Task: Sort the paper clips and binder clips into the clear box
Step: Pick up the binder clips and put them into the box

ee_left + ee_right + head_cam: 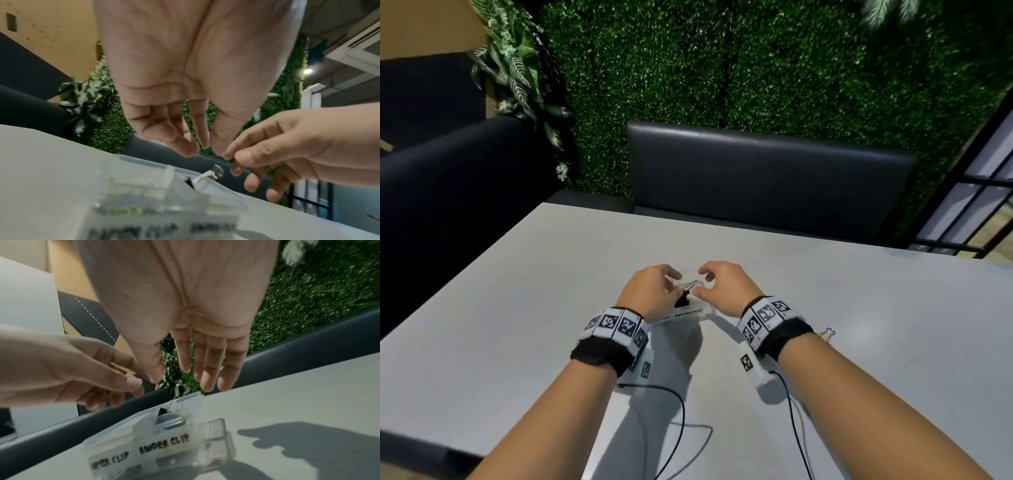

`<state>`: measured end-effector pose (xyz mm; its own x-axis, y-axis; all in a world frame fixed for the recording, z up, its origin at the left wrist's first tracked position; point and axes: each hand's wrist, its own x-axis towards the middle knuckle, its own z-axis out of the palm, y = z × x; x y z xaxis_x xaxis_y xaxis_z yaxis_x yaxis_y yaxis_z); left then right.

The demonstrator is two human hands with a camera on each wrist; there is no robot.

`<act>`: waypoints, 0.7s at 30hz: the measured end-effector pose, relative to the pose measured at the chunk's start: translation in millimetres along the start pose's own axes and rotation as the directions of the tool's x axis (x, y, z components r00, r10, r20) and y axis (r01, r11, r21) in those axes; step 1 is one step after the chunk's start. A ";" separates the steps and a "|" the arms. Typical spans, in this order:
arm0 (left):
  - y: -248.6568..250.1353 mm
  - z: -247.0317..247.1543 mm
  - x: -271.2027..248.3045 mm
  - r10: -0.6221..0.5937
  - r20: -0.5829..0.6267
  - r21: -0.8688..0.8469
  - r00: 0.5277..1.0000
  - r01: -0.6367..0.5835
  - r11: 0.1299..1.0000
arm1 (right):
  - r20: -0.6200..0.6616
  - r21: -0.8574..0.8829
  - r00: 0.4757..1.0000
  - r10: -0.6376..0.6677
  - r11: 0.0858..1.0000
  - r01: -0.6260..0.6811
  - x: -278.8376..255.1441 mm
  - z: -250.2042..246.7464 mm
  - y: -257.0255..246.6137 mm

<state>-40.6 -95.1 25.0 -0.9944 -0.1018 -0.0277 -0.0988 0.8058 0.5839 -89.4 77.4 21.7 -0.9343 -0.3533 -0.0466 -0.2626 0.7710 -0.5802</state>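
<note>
A: While both hands hover over the clear box (690,310), which step would you say is in hand?

B: A drop into the right-hand compartment, I think. The box sits on the bench (859,308) near its middle, and its front label reads "paper clip" on the left and "binder clip" on the right. A black binder clip (164,411) lies in the binder side with its wire handles (177,395) sticking up above the rim.

A: And the left hand (650,291)?

B: Fingers curled, thumb and forefinger tips close together above the box. Whether it pinches anything, I cannot tell; nothing shows between the tips in the wrist views.

A: The right hand (726,287)?

B: From its own wrist view the fingers (207,363) hang fairly straight and relaxed, holding nothing, just above the far edge of the box. The thumb tip comes near the left hand's fingertips.

A: Anything left to sort?

B: One wire-looking clip (828,333) lies on the bench at about three o'clock from the box, just beyond the right wristband. It is too small to name the kind.

A: So the next move?

B: Likely a reach to three o'clock for that piece. It calls for a fine fingertip pinch on something thin and flat against the bench, then reading the label to choose the compartment.
</note>
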 end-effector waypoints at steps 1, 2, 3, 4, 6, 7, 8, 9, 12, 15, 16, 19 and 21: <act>6.8 5.3 -7.5 0.031 0.025 -0.010 0.999 -0.031 0.999 | -0.016 -0.010 1.000 0.006 1.000 -0.006 -6.3 -3.9 5.6; 18.0 13.8 -15.4 0.075 0.070 -0.013 0.995 -0.074 0.997 | -0.030 -0.008 0.999 0.031 0.999 -0.031 -17.6 -10.4 15.6; 27.4 22.5 -20.6 0.115 0.116 -0.014 0.986 -0.115 0.993 | -0.039 0.000 0.998 0.057 0.998 -0.057 -26.6 -16.9 24.6; 40.9 33.8 -26.0 0.161 0.170 -0.014 0.972 -0.161 0.987 | -0.061 0.004 0.994 0.093 0.996 -0.092 -39.3 -25.8 37.2; 68.1 58.4 -36.5 0.233 0.279 -0.015 0.932 -0.239 0.971 | -0.101 0.002 0.980 0.171 0.985 -0.172 -66.0 -44.0 66.5; 81.6 70.2 -41.5 0.263 0.324 -0.013 0.909 -0.273 0.962 | -0.122 -0.007 0.969 0.215 0.976 -0.218 -79.6 -52.8 81.4; 94.2 82.4 -45.6 0.289 0.364 -0.008 0.886 -0.307 0.952 | -0.138 -0.026 0.956 0.260 0.964 -0.266 -93.0 -61.1 97.0; 105.5 94.0 -50.2 0.306 0.406 0.001 0.861 -0.335 0.942 | -0.148 -0.048 0.942 0.302 0.949 -0.311 -106.3 -67.5 111.9; 130.9 125.7 -63.6 0.343 0.494 0.034 0.799 -0.412 0.911 | -0.123 -0.076 0.905 0.407 0.906 -0.417 -139.8 -79.1 148.4; 143.8 149.4 -74.2 0.346 0.545 0.094 0.763 -0.466 0.880 | -0.027 -0.099 0.896 0.443 0.891 -0.444 -158.7 -79.6 164.9; 146.0 155.4 -76.7 0.338 0.556 0.125 0.759 -0.478 0.870 | 0.000 -0.124 0.895 0.446 0.888 -0.443 -161.3 -77.4 167.1; 147.0 167.1 -82.1 0.325 0.550 0.178 0.769 -0.489 0.854 | -0.004 -0.157 0.900 0.436 0.889 -0.431 -163.4 -69.6 168.4; 143.9 169.0 -83.8 0.330 0.530 0.157 0.781 -0.472 0.867 | -0.046 -0.176 0.906 0.420 0.890 -0.422 -163.5 -64.9 169.1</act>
<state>22.2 128.0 -25.8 -0.8293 0.4953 -0.2590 0.3783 0.8385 0.3922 3.4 299.9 -16.1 -0.9681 0.0282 -0.2489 0.1179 0.9280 -0.3534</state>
